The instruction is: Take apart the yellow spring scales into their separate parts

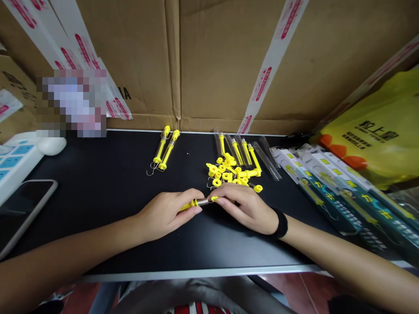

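Observation:
My left hand (166, 212) is closed around a yellow spring-scale rod (189, 205), with a metal spring (203, 202) sticking out of its end towards the right. At the spring's far end, my right hand (250, 208) pinches a small yellow piece (214, 199) between thumb and fingers. Just beyond the right hand lies a pile of yellow plastic parts (226, 176) mixed with springs and wire hooks. Behind the pile, several yellow rods (236, 152) lie near clear plastic tubes (266, 161). Two assembled spring scales (166, 148) with wire hooks rest at the back, left of centre.
Packaged spring scales (343, 196) are spread along the right, below a yellow plastic bag (366, 131). On the left are a phone (26, 213) and a white power strip (19, 157). Large cardboard boxes (212, 65) stand behind the black table (108, 174).

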`<state>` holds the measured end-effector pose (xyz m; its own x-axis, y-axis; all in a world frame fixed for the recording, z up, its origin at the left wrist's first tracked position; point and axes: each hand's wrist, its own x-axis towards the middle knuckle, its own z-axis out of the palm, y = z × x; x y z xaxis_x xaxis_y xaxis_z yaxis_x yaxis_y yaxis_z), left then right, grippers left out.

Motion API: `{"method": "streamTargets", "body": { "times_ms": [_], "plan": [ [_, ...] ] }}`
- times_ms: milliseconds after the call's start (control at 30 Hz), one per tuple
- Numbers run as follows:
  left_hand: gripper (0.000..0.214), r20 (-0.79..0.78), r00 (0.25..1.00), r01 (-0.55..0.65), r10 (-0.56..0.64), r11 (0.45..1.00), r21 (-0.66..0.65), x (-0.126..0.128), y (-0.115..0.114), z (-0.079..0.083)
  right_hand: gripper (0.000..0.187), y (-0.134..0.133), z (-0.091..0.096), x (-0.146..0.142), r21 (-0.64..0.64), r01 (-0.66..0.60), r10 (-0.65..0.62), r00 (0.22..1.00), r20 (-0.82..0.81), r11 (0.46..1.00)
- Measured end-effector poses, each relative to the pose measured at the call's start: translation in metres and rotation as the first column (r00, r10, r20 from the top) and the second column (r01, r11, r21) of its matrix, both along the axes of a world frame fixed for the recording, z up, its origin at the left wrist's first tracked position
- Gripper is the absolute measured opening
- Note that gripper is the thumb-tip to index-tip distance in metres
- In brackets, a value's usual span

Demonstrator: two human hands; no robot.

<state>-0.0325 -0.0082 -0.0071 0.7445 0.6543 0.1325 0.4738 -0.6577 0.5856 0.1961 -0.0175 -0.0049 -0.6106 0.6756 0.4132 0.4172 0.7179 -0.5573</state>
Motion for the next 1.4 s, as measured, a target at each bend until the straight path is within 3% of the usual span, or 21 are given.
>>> {"method": "streamTargets", "body": {
  "times_ms": [167,533,867,1233,1400],
  "plan": [
    [0.019,0.02,1.0,-0.013,0.012,0.999,0.043,-0.0021,0.0035,-0.0008,0.01,-0.0017,-0.0081,0.0016,-0.073,0.076,-0.076,0.997,0.0,0.994],
    [0.022,0.035,0.996,0.074,-0.078,0.99,0.118,0.0011,0.0041,-0.0003,0.005,-0.0018,-0.0034,0.0015,-0.075,0.035,-0.031,0.998,0.058,0.997],
    [0.016,0.021,0.999,0.04,-0.045,0.982,0.184,0.0003,-0.0012,0.0009,0.017,-0.0027,-0.0049,-0.001,0.18,-0.105,0.099,0.994,0.042,0.978],
    [0.02,0.055,0.994,0.081,-0.095,0.972,0.219,-0.001,0.0008,-0.0002,0.025,-0.0013,-0.0068,0.0043,0.298,-0.144,0.118,0.988,0.104,0.944],
    [0.021,0.031,0.993,0.103,-0.114,0.965,0.24,-0.0003,0.0029,-0.0021,0.01,-0.0007,-0.0056,0.003,0.126,-0.09,0.077,0.991,0.105,0.988]
  ]
}}
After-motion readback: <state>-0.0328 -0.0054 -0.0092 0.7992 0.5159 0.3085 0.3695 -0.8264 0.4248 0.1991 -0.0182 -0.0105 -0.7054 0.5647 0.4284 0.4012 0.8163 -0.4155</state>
